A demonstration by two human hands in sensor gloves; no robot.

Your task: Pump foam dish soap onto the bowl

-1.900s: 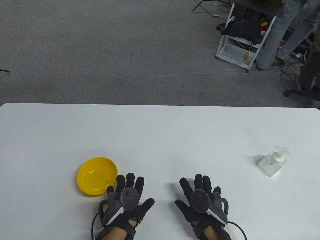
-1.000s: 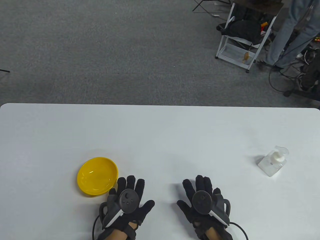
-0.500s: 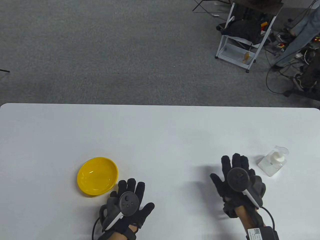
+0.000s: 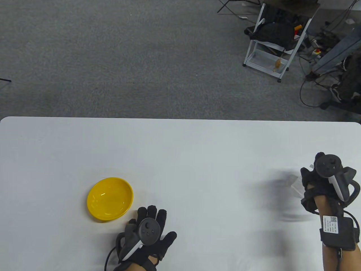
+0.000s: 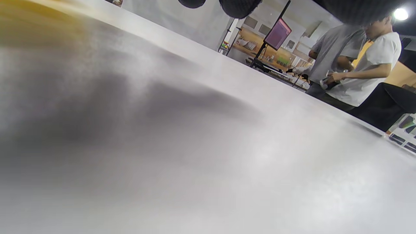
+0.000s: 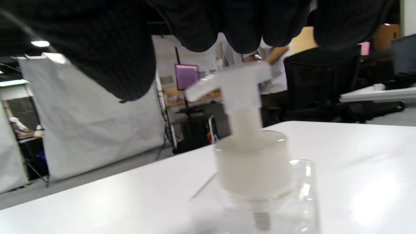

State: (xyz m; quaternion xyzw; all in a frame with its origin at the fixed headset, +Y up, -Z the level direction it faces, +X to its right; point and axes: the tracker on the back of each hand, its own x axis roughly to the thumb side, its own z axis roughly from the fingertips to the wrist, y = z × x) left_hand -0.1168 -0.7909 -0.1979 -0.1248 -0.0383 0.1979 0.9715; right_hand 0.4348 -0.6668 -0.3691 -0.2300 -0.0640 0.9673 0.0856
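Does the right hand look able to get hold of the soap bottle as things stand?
Probably yes: the right hand hangs directly over the soap bottle, fingers just above its pump, and nothing sits between them.

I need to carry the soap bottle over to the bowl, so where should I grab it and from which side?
Probably grip the soap bottle around its clear square body, below the wide white collar, coming from the side. The pump head on top is narrow and would likely sink under a grip. The right hand is already over it.

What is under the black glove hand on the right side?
The soap pump bottle stands on the white table right under the right hand. The wrist view shows its white pump head just below the fingers. From above, the hand covers most of the bottle.
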